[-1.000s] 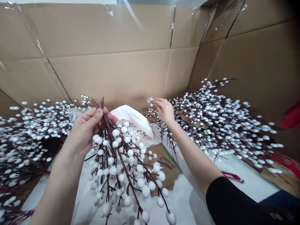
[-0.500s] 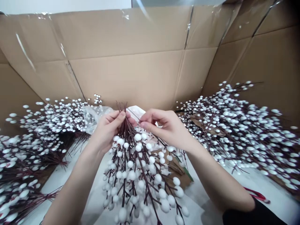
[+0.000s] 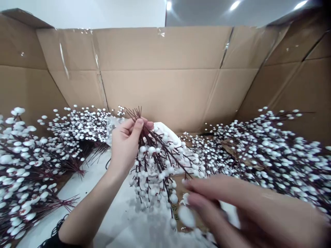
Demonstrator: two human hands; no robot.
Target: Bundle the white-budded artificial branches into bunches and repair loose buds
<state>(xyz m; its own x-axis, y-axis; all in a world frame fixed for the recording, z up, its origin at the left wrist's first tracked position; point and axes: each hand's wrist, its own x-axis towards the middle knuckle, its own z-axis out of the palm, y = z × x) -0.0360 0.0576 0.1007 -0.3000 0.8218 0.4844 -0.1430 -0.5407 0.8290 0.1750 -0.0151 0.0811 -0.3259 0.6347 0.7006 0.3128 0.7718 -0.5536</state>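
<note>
My left hand (image 3: 130, 136) is closed around the bare stems of a bunch of artificial berry branches (image 3: 155, 162). The dark stem ends stick up above its thumb, and the white berries hang downward. Close to the camera on the right, my right hand (image 3: 240, 206) is blurred, its thumb and forefinger pinched together. A thin berry twig seems to be between those fingertips, with a large blurred white berry (image 3: 186, 216) hanging just below them. Most of that twig is hidden behind the hand.
Piles of white berry branches lie along the left (image 3: 33, 172) and right (image 3: 274, 155) sides. A tall cardboard wall (image 3: 160, 89) stands behind. A clear plastic bag (image 3: 111, 125) lies by the left pile. White sheeting (image 3: 116, 217) covers the surface below, with a brown cardboard piece (image 3: 181, 186) on it.
My right hand has moved away from the stem ends, toward the camera and down to the right. The left hand keeps its hold on the bunch. The view has tilted up and left.
</note>
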